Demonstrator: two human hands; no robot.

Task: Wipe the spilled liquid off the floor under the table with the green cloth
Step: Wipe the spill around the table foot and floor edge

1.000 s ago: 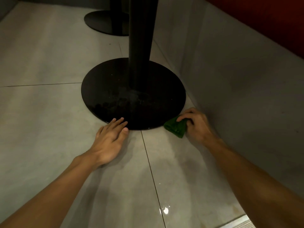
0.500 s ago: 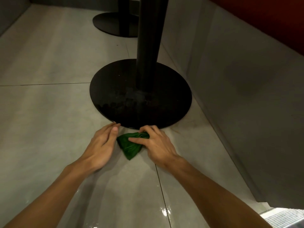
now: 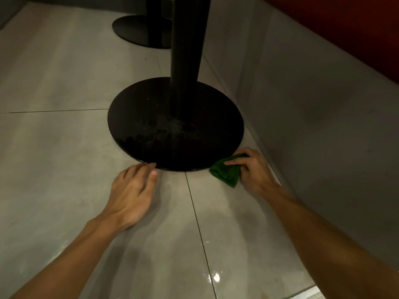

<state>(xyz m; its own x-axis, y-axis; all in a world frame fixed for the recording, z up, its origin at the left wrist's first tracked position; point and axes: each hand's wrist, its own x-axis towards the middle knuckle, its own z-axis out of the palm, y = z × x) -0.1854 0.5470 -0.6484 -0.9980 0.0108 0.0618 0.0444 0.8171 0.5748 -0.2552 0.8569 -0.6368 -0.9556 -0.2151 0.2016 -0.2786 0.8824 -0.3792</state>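
Note:
The bunched green cloth (image 3: 226, 173) lies on the grey tiled floor (image 3: 64, 169) at the front right rim of the round black table base (image 3: 151, 117). My right hand (image 3: 252, 169) presses on the cloth and grips it, fingers over its top. Flat on the floor to the left rests my left hand (image 3: 133, 190), fingers spread, fingertips touching the front rim of the base, holding nothing. A faint wet sheen (image 3: 226, 223) shows on the tile in front of the cloth; its edges are hard to make out.
A thick black table post (image 3: 187, 50) rises from the base. A second black base (image 3: 140, 31) stands further back. A grey wall panel (image 3: 313, 104) runs along the right, close to my right hand, with red upholstery (image 3: 356, 24) above. Light glints off the floor (image 3: 216, 277).
My right hand has swept the cloth from the middle, beside my left hand, back to the right along the base's rim. My left hand has stayed on the floor.

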